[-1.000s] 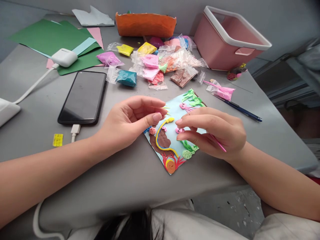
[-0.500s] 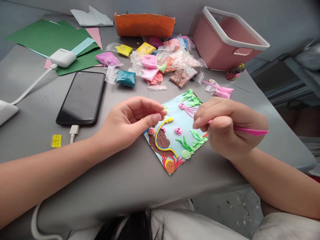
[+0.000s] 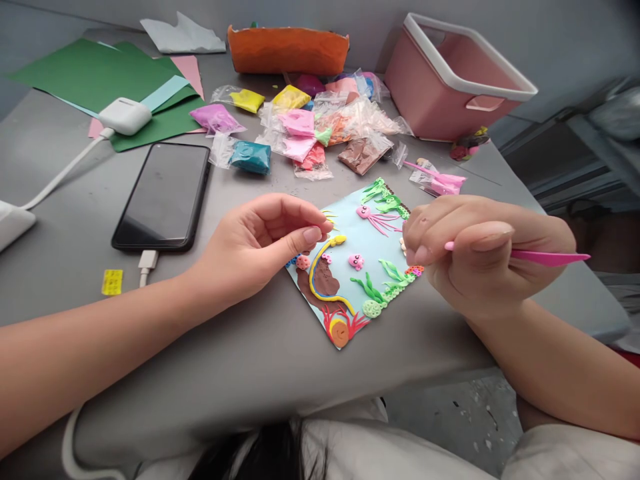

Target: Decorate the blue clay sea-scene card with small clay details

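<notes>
My right hand [image 3: 485,260] is closed round a pink plastic clay tool [image 3: 545,257], raised to the right of a clay sea picture [image 3: 337,260]. The picture lies on the table, a light blue card with a pink octopus, a pink fish, green weeds, brown rock and a long yellow-and-blue eel on it. My left hand [image 3: 270,243] is over the card's left edge, its thumb and fingertips pinched together; whatever they hold, if anything, is too small or hidden to name.
Bags of coloured clay [image 3: 300,127] lie behind the picture. A pink basket [image 3: 425,87] stands back right, an orange container [image 3: 289,52] at the back. To the left are a phone [image 3: 163,197] with a cable, a white earphone case [image 3: 125,115] and green paper [image 3: 100,77].
My right hand has moved to the right with the clay tool, away from the picture, uncovering more of its right edge. The left hand has stayed in place.
</notes>
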